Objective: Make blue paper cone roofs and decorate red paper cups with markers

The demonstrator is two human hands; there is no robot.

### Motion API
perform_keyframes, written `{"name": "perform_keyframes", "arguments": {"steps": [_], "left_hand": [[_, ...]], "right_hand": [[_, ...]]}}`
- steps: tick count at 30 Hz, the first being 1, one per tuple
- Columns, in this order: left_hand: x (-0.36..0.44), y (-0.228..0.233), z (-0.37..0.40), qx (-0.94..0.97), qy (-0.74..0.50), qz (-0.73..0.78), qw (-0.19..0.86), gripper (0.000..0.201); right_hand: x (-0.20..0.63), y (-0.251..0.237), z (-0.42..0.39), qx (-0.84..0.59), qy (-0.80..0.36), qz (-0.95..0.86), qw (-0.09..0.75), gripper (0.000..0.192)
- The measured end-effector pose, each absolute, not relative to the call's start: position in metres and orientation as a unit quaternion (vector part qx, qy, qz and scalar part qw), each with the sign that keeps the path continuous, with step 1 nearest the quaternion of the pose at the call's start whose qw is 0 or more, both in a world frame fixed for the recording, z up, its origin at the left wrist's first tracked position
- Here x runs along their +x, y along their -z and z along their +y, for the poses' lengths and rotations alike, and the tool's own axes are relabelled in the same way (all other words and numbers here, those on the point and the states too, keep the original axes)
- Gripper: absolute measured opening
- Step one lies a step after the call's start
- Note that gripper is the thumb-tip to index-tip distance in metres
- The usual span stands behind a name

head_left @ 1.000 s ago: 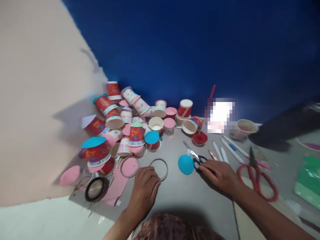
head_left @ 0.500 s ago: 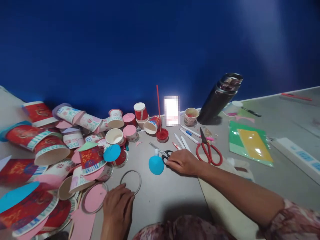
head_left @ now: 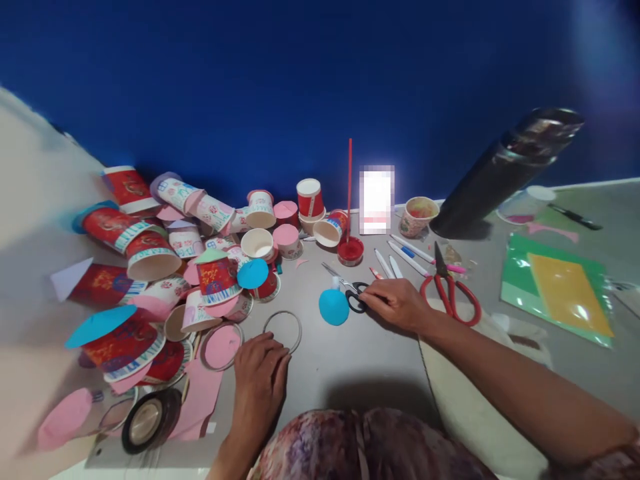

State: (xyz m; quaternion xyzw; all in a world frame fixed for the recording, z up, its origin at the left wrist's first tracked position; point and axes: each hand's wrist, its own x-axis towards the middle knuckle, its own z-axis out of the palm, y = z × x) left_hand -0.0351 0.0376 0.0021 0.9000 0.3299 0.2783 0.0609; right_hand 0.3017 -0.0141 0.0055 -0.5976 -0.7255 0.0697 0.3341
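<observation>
The left hand (head_left: 260, 373) is lying flat, fingers together, touching the thin grey wire ring (head_left: 283, 331) on the grey worktop (head_left: 350, 353). The right hand (head_left: 395, 303) is closing on the small black-handled scissors (head_left: 350, 291) (beside a round blue paper disc (head_left: 333, 307)); farther back, paper cups (head_left: 200, 233) are piling up.
</observation>
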Motion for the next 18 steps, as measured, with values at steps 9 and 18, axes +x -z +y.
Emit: {"name": "perform_keyframes", "arguments": {"steps": [9,18], "left_hand": [[-0.0337,-0.0027,0.0300,0.885,-0.277,0.363,0.095,0.013],[-0.0332,-0.0037,0.0291,0.879,-0.282,0.371,0.105,0.012]], "right_hand": [[0.2988,-0.0019,-0.0160,-0.584,-0.097,-0.740,0.320,0.035],[0.2992,-0.0044,-0.0166,-0.580,-0.098,-0.743,0.318,0.037]]}}
